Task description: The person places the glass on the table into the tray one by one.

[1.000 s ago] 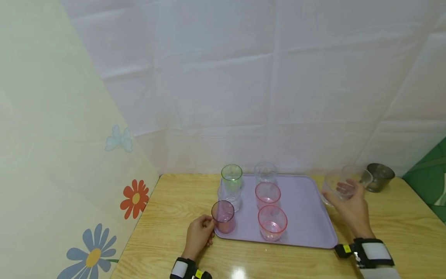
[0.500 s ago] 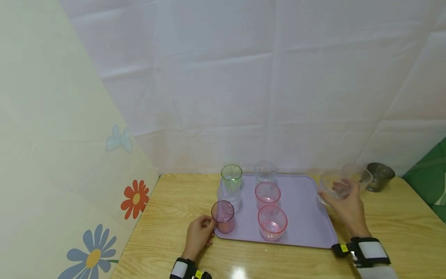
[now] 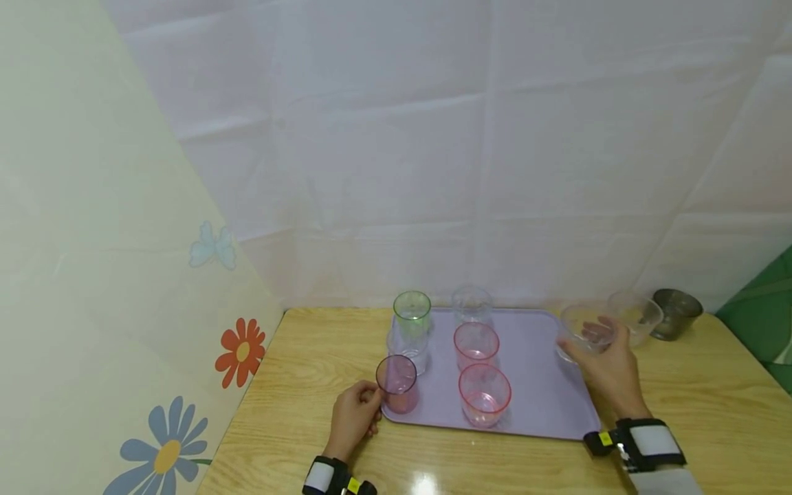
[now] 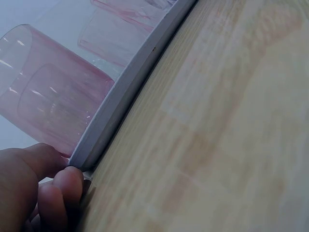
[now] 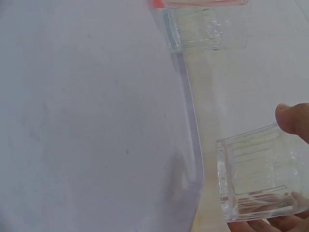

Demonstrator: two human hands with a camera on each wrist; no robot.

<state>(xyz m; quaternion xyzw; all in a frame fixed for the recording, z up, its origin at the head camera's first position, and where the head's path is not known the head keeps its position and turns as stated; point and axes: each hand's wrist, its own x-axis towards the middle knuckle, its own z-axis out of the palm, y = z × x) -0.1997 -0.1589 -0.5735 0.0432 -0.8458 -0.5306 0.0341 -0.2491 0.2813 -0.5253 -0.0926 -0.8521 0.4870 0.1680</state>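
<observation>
My left hand (image 3: pixel 354 418) pinches the front left corner of a lilac tray (image 3: pixel 538 405); in the left wrist view the thumb and curled fingers meet at the tray's rim (image 4: pixel 104 116). Just inside that corner stands a purple-tinted glass (image 3: pixel 398 393). With thumb and fingers on opposite sides, my right hand (image 3: pixel 609 375) grips a clear glass (image 3: pixel 580 323) by the tray's back right corner. The right wrist view shows this clear glass (image 5: pixel 256 169) beside the tray's edge, base toward the tray. Nothing shows inside it.
On the tray stand a green glass (image 3: pixel 412 309), a clear glass (image 3: pixel 408 352) before it, another clear glass (image 3: pixel 471 302) at the back and two pink glasses (image 3: pixel 476 344). Right of the tray, a clear glass (image 3: pixel 640 316) and a dark grey cup (image 3: pixel 677 313) stand on the wooden table (image 3: pixel 718 399).
My right hand has moved left with the clear glass, from near the other clear glass to the tray's back right corner. The left hand has stayed at its corner.
</observation>
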